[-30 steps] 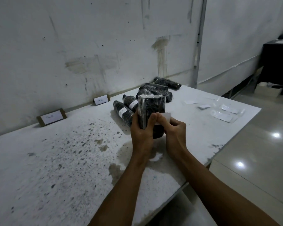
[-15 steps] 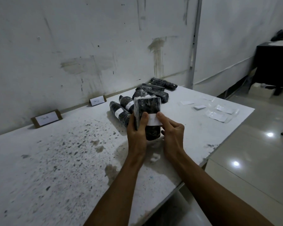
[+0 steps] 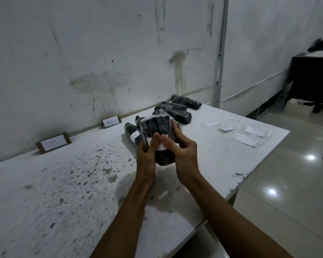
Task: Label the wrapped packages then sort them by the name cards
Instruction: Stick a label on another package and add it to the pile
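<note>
I hold a black wrapped package (image 3: 157,125) upright above the table between both hands. My left hand (image 3: 147,151) grips its left side and my right hand (image 3: 181,151) grips its right side. Both thumbs press a white label (image 3: 161,147) on the package's front. Behind it lie two labelled packages (image 3: 132,135) side by side. Further back sits a pile of several unlabelled black packages (image 3: 177,112). Two brown name cards with white paper lean on the wall, one at the left (image 3: 53,142) and one further right (image 3: 111,121).
The white, speckled table (image 3: 63,183) ends at a right edge near a glossy tiled floor. Loose white labels and clear backing sheets (image 3: 250,135) lie at the table's far right. A black table (image 3: 313,79) stands in the room's far right corner.
The label moved from my right fingers onto the package's front. Both thumbs now press it there, and the package tilted slightly with its top toward me.
</note>
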`<state>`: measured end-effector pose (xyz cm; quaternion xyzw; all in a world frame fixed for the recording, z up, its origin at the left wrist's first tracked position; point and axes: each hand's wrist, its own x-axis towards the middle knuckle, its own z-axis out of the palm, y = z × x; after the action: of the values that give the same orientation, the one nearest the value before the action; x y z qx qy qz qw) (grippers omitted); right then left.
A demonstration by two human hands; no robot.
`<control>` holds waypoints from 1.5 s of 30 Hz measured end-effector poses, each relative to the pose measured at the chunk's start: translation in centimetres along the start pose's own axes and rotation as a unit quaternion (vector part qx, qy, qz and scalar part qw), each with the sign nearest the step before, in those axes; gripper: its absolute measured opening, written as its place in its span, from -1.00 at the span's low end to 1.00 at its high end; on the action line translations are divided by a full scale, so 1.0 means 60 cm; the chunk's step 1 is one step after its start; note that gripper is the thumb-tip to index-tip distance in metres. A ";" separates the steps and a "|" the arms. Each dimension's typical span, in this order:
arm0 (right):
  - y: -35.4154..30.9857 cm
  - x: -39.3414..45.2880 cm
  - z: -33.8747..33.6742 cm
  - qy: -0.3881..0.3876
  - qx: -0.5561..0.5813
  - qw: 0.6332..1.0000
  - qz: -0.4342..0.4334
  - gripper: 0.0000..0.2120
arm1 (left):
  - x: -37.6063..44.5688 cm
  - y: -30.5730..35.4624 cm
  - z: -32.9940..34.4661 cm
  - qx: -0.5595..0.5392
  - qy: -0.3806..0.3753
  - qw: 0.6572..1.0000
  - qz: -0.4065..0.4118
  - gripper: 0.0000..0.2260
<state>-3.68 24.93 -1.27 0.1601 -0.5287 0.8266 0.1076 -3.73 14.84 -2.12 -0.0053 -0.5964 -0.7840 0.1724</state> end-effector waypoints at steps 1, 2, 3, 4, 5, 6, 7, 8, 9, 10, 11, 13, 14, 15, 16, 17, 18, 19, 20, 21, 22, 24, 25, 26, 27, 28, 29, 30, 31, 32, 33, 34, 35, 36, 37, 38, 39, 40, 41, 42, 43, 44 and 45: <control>-0.002 0.006 0.004 -0.006 0.024 1.000 0.008 -0.49 | 0.001 0.003 -0.002 0.000 0.004 1.000 0.000 -0.34; 0.000 0.011 0.008 -0.011 0.038 0.999 0.013 -0.51 | 0.002 0.004 -0.005 -0.002 0.006 1.000 0.000 -0.32; 0.003 0.016 0.011 -0.015 0.047 0.999 0.019 -0.52 | 0.003 0.005 -0.007 0.000 0.008 1.000 0.001 -0.32; 0.008 0.020 0.017 -0.019 0.056 0.998 0.027 -0.52 | 0.003 0.005 -0.011 0.004 0.012 1.000 0.004 -0.32; 0.011 0.023 0.020 -0.021 0.061 0.997 0.031 -0.51 | 0.003 0.004 -0.013 0.012 0.018 1.000 0.009 -0.32; 0.016 0.026 0.022 -0.024 0.062 0.997 0.034 -0.51 | 0.004 0.005 -0.014 0.023 0.025 0.999 0.014 -0.33; 0.024 0.028 0.025 -0.030 0.059 0.997 0.039 -0.50 | 0.005 0.005 -0.019 0.036 0.037 0.998 0.021 -0.35; 0.029 0.029 0.025 -0.035 0.052 0.997 0.042 -0.50 | 0.005 0.005 -0.019 0.049 0.048 0.997 0.027 -0.35; 0.032 0.028 0.024 -0.040 0.042 0.997 0.044 -0.50 | 0.004 0.004 -0.022 0.059 0.055 0.996 0.034 -0.36; 0.036 0.027 0.024 -0.046 0.030 0.998 0.044 -0.51 | 0.003 0.003 -0.025 0.065 0.060 0.995 0.038 -0.38; 0.039 0.025 0.025 -0.055 0.014 0.997 0.043 -0.54 | 0.002 0.002 -0.029 0.067 0.063 0.995 0.040 -0.40; 0.043 0.021 0.024 -0.069 -0.016 0.997 0.041 -0.57 | 0.000 -0.005 -0.032 0.062 0.063 0.995 0.036 -0.44; 0.045 0.020 0.022 -0.074 -0.025 0.996 0.040 -0.58 | -0.001 -0.007 -0.033 0.060 0.065 0.996 0.035 -0.47; 0.047 0.020 0.021 -0.076 -0.034 0.996 0.040 -0.59 | 0.000 -0.009 -0.034 0.057 0.068 0.995 0.033 -0.51; 0.048 0.021 0.020 -0.079 -0.044 0.995 0.039 -0.60 | 0.001 -0.010 -0.034 0.053 0.073 0.995 0.031 -0.54; 0.048 0.021 0.020 -0.083 -0.058 0.994 0.036 -0.61 | 0.004 -0.012 -0.035 0.045 0.080 0.995 0.026 -0.55; 0.048 0.020 0.021 -0.091 -0.075 0.993 0.032 -0.62 | 0.007 -0.014 -0.037 0.033 0.088 0.995 0.021 -0.53; 0.048 0.019 0.022 -0.102 -0.090 0.990 0.028 -0.62 | 0.008 -0.015 -0.040 0.023 0.096 0.995 0.017 -0.48; 0.049 0.017 0.024 -0.117 -0.100 0.988 0.028 -0.62 | 0.009 -0.015 -0.041 0.016 0.104 0.994 0.015 -0.41; 0.050 0.016 0.025 -0.131 -0.104 0.985 0.032 -0.61 | 0.008 -0.015 -0.042 0.011 0.110 0.994 0.011 -0.32; 0.050 0.015 0.026 -0.142 -0.101 0.984 0.041 -0.60 | 0.005 -0.016 -0.044 0.006 0.115 0.993 0.007 -0.26; 0.050 0.011 0.026 -0.154 -0.102 0.982 0.045 -0.56 | 0.002 -0.016 -0.048 0.002 0.116 0.993 0.003 -0.22; 0.050 0.009 0.025 -0.156 -0.114 0.980 0.040 -0.52 | 0.001 -0.016 -0.051 0.001 0.111 0.994 0.001 -0.22; 0.049 0.008 0.025 -0.160 -0.125 0.978 0.036 -0.48 | 0.001 -0.016 -0.054 -0.005 0.106 0.994 -0.004 -0.23; 0.049 0.006 0.025 -0.164 -0.132 0.977 0.037 -0.45 | 0.001 -0.017 -0.057 -0.011 0.100 0.995 -0.008 -0.25; 0.050 0.006 0.024 -0.169 -0.130 0.976 0.042 -0.44 | 0.002 -0.018 -0.060 -0.017 0.094 0.995 -0.013 -0.28; 0.052 0.006 0.023 -0.173 -0.129 0.975 0.046 -0.44 | 0.003 -0.019 -0.061 -0.022 0.088 0.996 -0.017 -0.33; 0.053 0.006 0.021 -0.179 -0.128 0.974 0.049 -0.44 | 0.004 -0.021 -0.064 -0.024 0.088 0.996 -0.023 -0.37; 0.054 0.007 0.020 -0.183 -0.129 0.973 0.050 -0.46 | 0.005 -0.022 -0.065 -0.025 0.089 0.995 -0.028 -0.38; 0.056 0.007 0.018 -0.186 -0.128 0.973 0.050 -0.47 | 0.006 -0.022 -0.066 -0.029 0.089 0.995 -0.033 -0.36; 0.057 0.007 0.017 -0.186 -0.129 0.973 0.051 -0.49 | 0.007 -0.023 -0.067 -0.034 0.088 0.995 -0.039 -0.32; 0.057 0.007 0.016 -0.185 -0.131 0.973 0.051 -0.51 | 0.009 -0.025 -0.069 -0.043 0.085 0.994 -0.044 -0.31; 0.057 0.007 0.016 -0.184 -0.136 0.972 0.049 -0.52 | 0.011 -0.027 -0.071 -0.049 0.082 0.994 -0.047 -0.31; 0.058 0.006 0.017 -0.181 -0.142 0.972 0.046 -0.52 | 0.012 -0.028 -0.072 -0.054 0.078 0.994 -0.046 -0.31; 0.060 0.006 0.018 -0.177 -0.149 0.972 0.040 -0.52 | 0.014 -0.028 -0.074 -0.057 0.076 0.995 -0.045 -0.32; 0.061 0.006 0.020 -0.175 -0.155 0.972 0.034 -0.52 | 0.015 -0.028 -0.075 -0.058 0.077 0.994 -0.042 -0.32; 0.062 0.005 0.021 -0.175 -0.159 0.971 0.030 -0.53 | 0.015 -0.027 -0.075 -0.058 0.080 0.994 -0.037 -0.32; 0.062 0.006 0.022 -0.174 -0.159 0.971 0.033 -0.53 | 0.016 -0.026 -0.076 -0.058 0.086 0.994 -0.033 -0.31; 0.062 0.006 0.023 -0.176 -0.156 0.971 0.042 -0.54 | 0.015 -0.025 -0.077 -0.059 0.088 0.994 -0.033 -0.30; 0.063 0.007 0.024 -0.178 -0.153 0.971 0.049 -0.56 | 0.016 -0.025 -0.079 -0.063 0.087 0.994 -0.038 -0.27; 0.060 0.006 0.026 -0.178 -0.150 0.971 0.056 -0.56 | 0.016 -0.026 -0.081 -0.070 0.077 0.994 -0.042 -0.23; 0.059 0.006 0.027 -0.172 -0.148 0.972 0.064 -0.54 | 0.017 -0.027 -0.082 -0.078 0.064 0.994 -0.045 -0.20; 0.059 0.005 0.028 -0.169 -0.144 0.972 0.070 -0.51 | 0.014 -0.026 -0.082 -0.084 0.053 0.994 -0.050 -0.19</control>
<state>-4.93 21.95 -3.46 0.2427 -0.6628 0.7080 -0.0194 -3.97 10.38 -4.82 0.0517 -0.5178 -0.8381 0.1634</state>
